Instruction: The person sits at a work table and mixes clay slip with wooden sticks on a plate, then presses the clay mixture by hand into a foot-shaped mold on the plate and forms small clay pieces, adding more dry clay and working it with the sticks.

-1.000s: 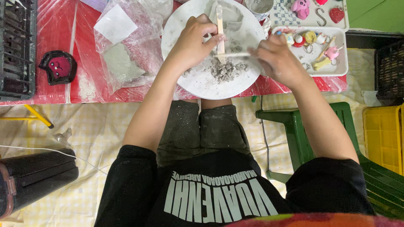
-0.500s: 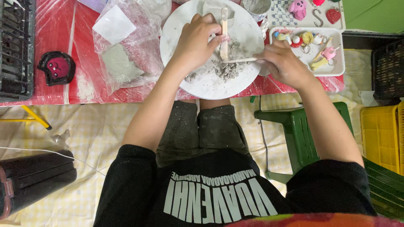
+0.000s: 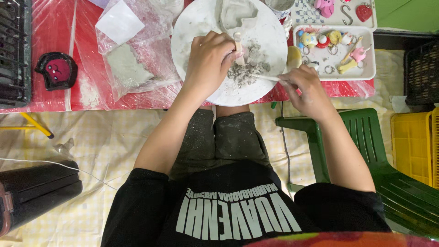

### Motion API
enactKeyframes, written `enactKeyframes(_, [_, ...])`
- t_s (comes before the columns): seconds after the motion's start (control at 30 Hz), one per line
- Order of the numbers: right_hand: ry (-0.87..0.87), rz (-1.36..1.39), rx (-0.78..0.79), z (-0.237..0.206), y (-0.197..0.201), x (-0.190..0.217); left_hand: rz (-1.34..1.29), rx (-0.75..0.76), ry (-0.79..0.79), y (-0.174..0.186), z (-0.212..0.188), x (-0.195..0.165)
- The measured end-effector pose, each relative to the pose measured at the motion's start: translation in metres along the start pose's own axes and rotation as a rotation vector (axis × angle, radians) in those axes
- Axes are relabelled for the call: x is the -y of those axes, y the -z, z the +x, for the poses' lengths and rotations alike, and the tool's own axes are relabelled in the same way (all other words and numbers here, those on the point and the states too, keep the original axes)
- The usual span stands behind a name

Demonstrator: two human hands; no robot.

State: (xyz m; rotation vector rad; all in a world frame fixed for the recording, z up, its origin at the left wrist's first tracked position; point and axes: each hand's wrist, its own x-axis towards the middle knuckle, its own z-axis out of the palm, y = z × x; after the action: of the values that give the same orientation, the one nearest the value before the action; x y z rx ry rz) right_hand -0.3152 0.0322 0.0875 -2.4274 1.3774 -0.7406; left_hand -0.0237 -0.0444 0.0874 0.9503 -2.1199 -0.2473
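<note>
Both hands grip sticks: left hand [image 3: 211,59] a wooden stick [image 3: 238,45], right hand [image 3: 305,87] a thin white stick [image 3: 267,77]. Since a second ago the white stick has dropped to the grey crumbs [image 3: 244,73] on the white plate [image 3: 196,27].

There are two hands [image 3: 215,59], one round white plate [image 3: 192,27], two thin sticks [image 3: 238,45], one grey crumbly heap [image 3: 244,73], one clear plastic bag [image 3: 132,59], one white tray [image 3: 370,68] of small figures, one green chair [image 3: 366,132], one yellow crate [image 3: 411,142]
</note>
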Motion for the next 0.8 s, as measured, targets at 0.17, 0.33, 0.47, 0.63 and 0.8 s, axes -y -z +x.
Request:
enactKeyframes(0.17, [0.001,-0.001,-0.022,-0.006,-0.001,0.02,-0.027,-0.012,0.03,0.001,-0.004,-0.004])
enactKeyframes(0.33, [-0.06,-0.005,-0.025,-0.007,-0.003,0.024,-0.03,-0.036,0.097,0.0,-0.005,-0.003])
enactKeyframes(0.47, [-0.135,0.2,-0.088,-0.01,0.0,0.02,-0.016,-0.003,0.109,0.0,-0.001,0.001])
enactKeyframes(0.63, [-0.123,0.175,-0.226,-0.005,0.011,0.011,-0.062,-0.003,0.053,-0.004,0.008,0.005])
enactKeyframes(0.8, [-0.048,0.052,-0.369,0.001,0.024,-0.004,-0.064,0.002,0.018,-0.009,0.018,0.011])
